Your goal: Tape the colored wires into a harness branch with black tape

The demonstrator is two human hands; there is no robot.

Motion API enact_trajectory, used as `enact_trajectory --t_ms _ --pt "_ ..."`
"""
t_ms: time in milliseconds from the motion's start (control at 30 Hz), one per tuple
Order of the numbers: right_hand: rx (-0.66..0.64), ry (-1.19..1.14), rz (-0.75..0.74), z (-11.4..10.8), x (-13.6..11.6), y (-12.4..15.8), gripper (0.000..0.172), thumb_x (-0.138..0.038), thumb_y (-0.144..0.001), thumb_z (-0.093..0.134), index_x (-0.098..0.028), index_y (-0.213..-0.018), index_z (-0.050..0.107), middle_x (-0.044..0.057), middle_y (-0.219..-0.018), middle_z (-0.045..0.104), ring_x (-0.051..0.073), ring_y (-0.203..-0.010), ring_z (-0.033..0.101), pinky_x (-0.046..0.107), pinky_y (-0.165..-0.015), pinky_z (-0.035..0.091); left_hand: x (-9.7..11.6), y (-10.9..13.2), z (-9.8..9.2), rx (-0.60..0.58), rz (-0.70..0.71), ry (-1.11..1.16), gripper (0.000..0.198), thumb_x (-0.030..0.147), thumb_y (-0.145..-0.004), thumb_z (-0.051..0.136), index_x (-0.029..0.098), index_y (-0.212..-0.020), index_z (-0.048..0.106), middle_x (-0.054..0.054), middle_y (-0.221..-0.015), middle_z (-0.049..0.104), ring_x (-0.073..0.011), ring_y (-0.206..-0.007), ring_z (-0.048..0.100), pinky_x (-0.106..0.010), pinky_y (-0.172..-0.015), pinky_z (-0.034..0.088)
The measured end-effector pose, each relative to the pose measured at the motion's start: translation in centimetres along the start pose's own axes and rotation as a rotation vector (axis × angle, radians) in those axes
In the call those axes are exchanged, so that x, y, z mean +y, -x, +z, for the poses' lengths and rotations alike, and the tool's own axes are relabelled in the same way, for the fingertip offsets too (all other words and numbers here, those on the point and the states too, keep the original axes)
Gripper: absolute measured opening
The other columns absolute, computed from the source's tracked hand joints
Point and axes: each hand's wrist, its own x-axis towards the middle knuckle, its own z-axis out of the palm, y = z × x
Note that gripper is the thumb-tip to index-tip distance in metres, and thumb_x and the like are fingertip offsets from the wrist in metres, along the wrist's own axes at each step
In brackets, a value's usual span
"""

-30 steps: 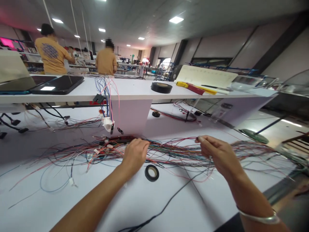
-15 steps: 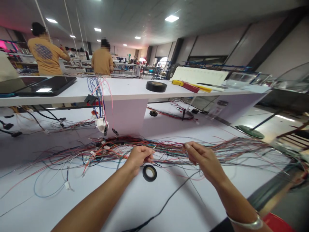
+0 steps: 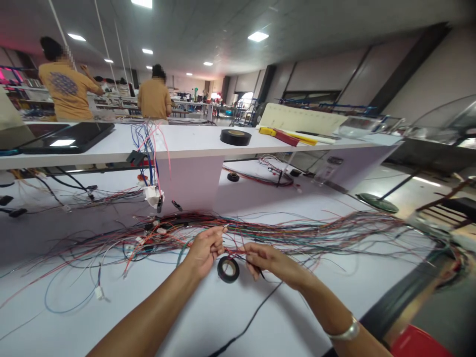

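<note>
A long bundle of thin coloured wires (image 3: 297,235) lies across the white table (image 3: 186,317). My left hand (image 3: 204,249) is closed in a pinch on wires at the bundle's middle. My right hand (image 3: 269,263) is closed too, fingers curled on wires just right of a small black tape roll (image 3: 228,269) that lies flat on the table between both hands. A black cable (image 3: 256,312) runs from under my right hand toward the near edge.
A raised white shelf (image 3: 193,141) behind carries a large black tape roll (image 3: 235,137), a dark tablet (image 3: 70,137), yellow and red tools (image 3: 286,135), and hanging wires with connectors (image 3: 152,163). Two people (image 3: 63,87) in orange shirts stand far back. A chair (image 3: 449,208) stands right.
My right hand slid left along the bundle, from far right to next to the small tape roll. My left hand stayed pinched at the bundle's middle. The view shifted slightly.
</note>
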Motion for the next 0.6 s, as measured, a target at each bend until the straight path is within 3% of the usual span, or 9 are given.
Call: enact_trajectory --t_ms 100,167,267,400,500,600 --pt "0.119 -0.083 0.028 0.5 0.8 -1.3 0.042 -0.047 -0.082 0.055 -0.015 -0.109 0.048 -0.004 -0.064 0.054 0.011 -0.051 0.051 0.024 -0.053 0.037 -0.2 0.1 -0.4 0.017 0.010 -0.078 0.047 0.039 -0.058 0.076 0.011 -0.094 0.063 0.013 -0.046 0.024 -0.0052 -0.043 0.018 -0.021 -0.046 0.019" --pt "0.186 -0.045 -0.024 0.1 0.8 -1.7 0.047 -0.041 -0.081 0.056 -0.016 -0.118 0.044 -0.003 -0.070 0.054 0.010 -0.051 0.051 0.024 -0.052 0.040 -0.1 0.2 -0.7 0.038 0.034 -0.163 0.042 0.041 -0.061 0.074 0.011 -0.088 0.064 0.011 -0.048 0.027 -0.0055 -0.043 0.020 -0.022 -0.046 0.019" --pt "0.171 0.108 -0.097 -0.7 -0.2 -1.5 0.056 -0.030 -0.078 0.060 -0.019 -0.129 0.040 -0.001 -0.082 0.055 0.010 -0.055 0.053 0.025 -0.054 0.045 0.3 0.4 -0.7 0.063 0.092 -0.320 0.033 0.043 -0.066 0.069 0.012 -0.075 0.064 0.008 -0.050 0.035 -0.0068 -0.045 0.025 -0.024 -0.047 0.019" --pt "0.193 0.282 -0.134 -1.3 -1.9 -1.0 0.058 -0.023 -0.079 0.057 -0.021 -0.134 0.038 0.000 -0.085 0.056 0.011 -0.060 0.054 0.026 -0.058 0.047 0.8 1.1 -0.3 0.076 0.192 -0.509 0.024 0.038 -0.073 0.062 0.014 -0.076 0.067 0.005 -0.053 0.044 -0.0109 -0.052 0.036 -0.025 -0.052 0.025" --pt "0.222 0.469 -0.184 -1.0 -2.8 -0.8 0.046 -0.022 -0.083 0.053 -0.021 -0.129 0.049 0.002 -0.086 0.060 0.014 -0.064 0.055 0.028 -0.063 0.047 1.2 1.5 -0.2 0.103 0.278 -0.619 0.016 0.032 -0.077 0.059 0.017 -0.075 0.067 0.001 -0.066 0.055 -0.0155 -0.067 0.046 -0.026 -0.065 0.032" --pt "0.210 0.626 -0.274 -0.8 -3.1 -0.7 0.030 -0.026 -0.089 0.047 -0.019 -0.113 0.063 0.006 -0.088 0.064 0.017 -0.074 0.057 0.030 -0.071 0.045 1.3 1.4 -0.7 0.158 0.313 -0.683 0.015 0.027 -0.080 0.054 0.019 -0.080 0.066 0.000 -0.070 0.057 -0.0178 -0.074 0.048 -0.028 -0.070 0.033"
